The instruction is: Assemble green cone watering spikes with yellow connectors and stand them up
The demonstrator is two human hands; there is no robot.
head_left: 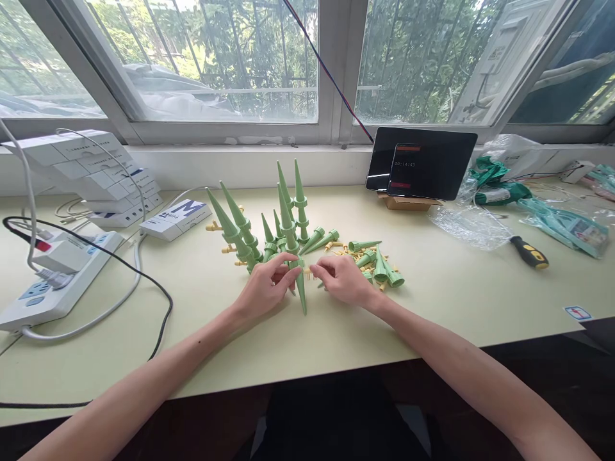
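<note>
My left hand [273, 280] is closed round a green plastic watering spike [301, 296], whose tip points down and toward me. Close by on its right, the fingers of my right hand [346, 276] are pinched at a small yellow valve [308, 272] by the spike's collar. Whether the valve is joined to the spike I cannot tell. Behind my left hand, several green spikes [225, 221] stand upright, some with yellow valves sticking out sideways. A heap of loose green spike parts [379, 266] and yellow valves lies beyond my right hand.
A tablet [446, 163] and a phone [408, 169] showing a timer lean on a cardboard stand. A screwdriver [528, 252] and plastic bags [567, 224] lie at the right. To the left are white boxes [110, 186], a power strip [62, 288] and a black cable [163, 320].
</note>
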